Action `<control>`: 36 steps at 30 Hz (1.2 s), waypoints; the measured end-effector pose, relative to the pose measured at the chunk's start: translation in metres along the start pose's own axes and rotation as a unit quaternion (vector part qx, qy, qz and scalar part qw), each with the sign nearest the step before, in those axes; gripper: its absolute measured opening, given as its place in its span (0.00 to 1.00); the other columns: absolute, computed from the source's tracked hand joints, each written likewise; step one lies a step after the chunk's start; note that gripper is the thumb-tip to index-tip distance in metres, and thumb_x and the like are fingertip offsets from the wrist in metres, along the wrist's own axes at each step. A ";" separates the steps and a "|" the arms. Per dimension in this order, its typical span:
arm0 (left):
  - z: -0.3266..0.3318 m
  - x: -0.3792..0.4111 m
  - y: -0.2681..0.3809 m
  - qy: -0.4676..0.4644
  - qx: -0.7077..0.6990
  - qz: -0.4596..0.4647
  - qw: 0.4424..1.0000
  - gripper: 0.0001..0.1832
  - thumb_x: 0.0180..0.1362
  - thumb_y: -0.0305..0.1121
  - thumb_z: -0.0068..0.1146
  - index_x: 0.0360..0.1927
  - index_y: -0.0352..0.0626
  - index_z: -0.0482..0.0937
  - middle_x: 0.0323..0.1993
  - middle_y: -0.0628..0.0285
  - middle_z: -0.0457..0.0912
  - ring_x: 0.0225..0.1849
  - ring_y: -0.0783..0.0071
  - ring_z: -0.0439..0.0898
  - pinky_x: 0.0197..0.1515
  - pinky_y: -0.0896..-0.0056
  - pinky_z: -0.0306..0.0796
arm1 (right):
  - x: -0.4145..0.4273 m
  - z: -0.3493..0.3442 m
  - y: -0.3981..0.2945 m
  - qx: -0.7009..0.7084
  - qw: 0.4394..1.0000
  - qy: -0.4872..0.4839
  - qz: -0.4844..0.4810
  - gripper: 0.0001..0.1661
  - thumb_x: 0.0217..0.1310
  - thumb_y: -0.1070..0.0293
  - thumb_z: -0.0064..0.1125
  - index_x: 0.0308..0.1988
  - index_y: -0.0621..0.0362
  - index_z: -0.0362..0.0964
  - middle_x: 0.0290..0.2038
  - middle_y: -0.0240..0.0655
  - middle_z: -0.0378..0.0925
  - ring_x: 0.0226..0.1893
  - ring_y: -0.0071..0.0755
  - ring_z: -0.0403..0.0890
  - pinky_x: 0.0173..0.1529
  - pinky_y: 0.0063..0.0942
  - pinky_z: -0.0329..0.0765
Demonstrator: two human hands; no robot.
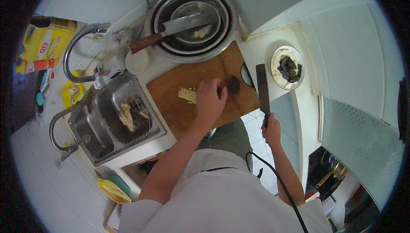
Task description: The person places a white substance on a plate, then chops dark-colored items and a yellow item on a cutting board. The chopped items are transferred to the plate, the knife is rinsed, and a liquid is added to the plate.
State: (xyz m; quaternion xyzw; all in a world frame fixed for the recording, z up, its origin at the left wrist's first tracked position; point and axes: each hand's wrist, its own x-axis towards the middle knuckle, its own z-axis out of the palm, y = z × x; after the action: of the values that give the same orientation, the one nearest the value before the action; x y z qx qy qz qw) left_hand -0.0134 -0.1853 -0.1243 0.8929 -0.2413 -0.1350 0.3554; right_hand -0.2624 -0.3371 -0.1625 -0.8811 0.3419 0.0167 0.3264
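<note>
My left hand (pixel 211 100) is low over the wooden cutting board (pixel 169 113), its fingers curled around a dark spot that may be a small dark piece; whether it is gripped I cannot tell. Just left of the hand lies a heap of chopped pale food, perhaps garlic (pixel 187 95). A dark round lump of food (pixel 233 85) lies on the board to its right. My right hand (pixel 272 131) holds a cleaver by its dark handle, with the blade (pixel 263 87) pointing away from me, beyond the board's right edge.
Nested metal bowls (pixel 192 53) stand behind the board, a wooden-handled cleaver (pixel 184 24) resting across them. A white bowl with dark pieces (pixel 290 69) is at the right. At the left, a steel sink (pixel 105 114) holds a wire basket with pale food (pixel 127 117).
</note>
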 end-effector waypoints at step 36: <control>0.026 0.025 0.023 -0.125 0.117 -0.131 0.977 0.12 0.49 0.45 0.62 0.29 0.49 0.81 0.30 0.66 0.82 0.42 0.63 0.75 0.52 0.53 0.56 | 0.017 -0.024 -0.096 -0.063 0.983 -0.126 0.117 0.27 0.68 0.50 0.39 0.31 0.63 0.70 0.21 0.51 0.76 0.24 0.57 0.78 0.31 0.49 0.74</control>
State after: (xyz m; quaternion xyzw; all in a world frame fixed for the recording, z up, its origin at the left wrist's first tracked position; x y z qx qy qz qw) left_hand -0.0109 -0.2279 -0.1283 0.9283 -0.1790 -0.2614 0.1946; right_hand -0.1947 -0.3079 -0.0936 -0.8447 0.3972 0.1871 0.3061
